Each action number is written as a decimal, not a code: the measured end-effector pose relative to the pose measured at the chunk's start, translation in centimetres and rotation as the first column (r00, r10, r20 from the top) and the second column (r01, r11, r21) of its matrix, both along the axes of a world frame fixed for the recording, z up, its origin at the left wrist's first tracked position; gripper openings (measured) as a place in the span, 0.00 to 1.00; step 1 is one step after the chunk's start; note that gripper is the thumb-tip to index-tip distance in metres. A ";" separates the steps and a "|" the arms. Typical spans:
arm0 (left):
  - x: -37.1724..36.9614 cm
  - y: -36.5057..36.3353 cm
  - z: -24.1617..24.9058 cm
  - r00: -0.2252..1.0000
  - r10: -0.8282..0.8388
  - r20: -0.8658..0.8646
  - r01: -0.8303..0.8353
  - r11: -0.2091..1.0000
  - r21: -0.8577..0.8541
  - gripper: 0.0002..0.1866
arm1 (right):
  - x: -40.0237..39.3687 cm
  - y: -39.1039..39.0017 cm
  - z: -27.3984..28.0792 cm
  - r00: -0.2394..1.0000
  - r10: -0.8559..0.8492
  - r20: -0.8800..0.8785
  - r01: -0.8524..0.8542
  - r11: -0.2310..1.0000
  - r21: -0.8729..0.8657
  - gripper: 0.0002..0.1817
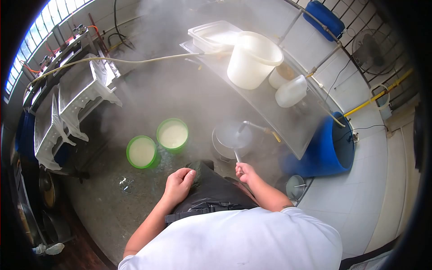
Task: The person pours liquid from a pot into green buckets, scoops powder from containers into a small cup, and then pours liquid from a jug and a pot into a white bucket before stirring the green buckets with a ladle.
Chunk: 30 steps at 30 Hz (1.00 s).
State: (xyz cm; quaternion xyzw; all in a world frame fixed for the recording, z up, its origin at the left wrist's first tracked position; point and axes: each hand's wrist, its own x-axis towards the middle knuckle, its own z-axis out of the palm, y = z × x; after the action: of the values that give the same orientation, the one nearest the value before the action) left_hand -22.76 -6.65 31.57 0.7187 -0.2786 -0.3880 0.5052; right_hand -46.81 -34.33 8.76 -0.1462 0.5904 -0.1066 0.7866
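My right hand (pixel 243 172) is wrapped round the handle of a large, round, shallow metal ladle (pixel 234 136). The ladle's bowl hangs over a metal pot (pixel 218 151) on the floor, partly veiled by steam. My left hand (pixel 181 181) is loosely closed beside the dark apron (pixel 204 191) over my legs, and nothing shows in its fingers. Ahead of that hand, two green buckets (pixel 173 134) of creamy white liquid stand side by side on the wet floor. A metal pipe spout (pixel 245 123) reaches out near the ladle.
On the right, a metal table (pixel 292 128) carries a large white tub (pixel 254 60), a white tray (pixel 213 36) and a plastic jug (pixel 291 91). A blue barrel (pixel 319 153) lies tilted beyond it. Cloth-draped racks (pixel 83 96) line the left, and a hose (pixel 135 60) crosses overhead.
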 end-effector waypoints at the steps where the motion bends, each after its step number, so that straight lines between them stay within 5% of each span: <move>1: -0.1 -0.1 -0.1 1.000 0.017 0.013 -0.017 1.000 -0.003 0.16 | -0.1 0.1 0.2 1.000 0.006 0.010 -0.006 1.000 -0.003 0.09; 30: 0.2 0.8 0.7 0.998 -0.024 0.050 0.022 0.999 0.040 0.18 | 0.2 -0.1 1.8 0.999 0.054 -0.001 -0.054 0.995 -0.080 0.09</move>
State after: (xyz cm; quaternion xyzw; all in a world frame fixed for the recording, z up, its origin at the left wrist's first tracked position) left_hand -22.51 -5.84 32.29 0.7350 -0.2916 -0.3808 0.4793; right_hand -46.64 -34.41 10.53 -0.1933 0.5811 -0.1091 0.7829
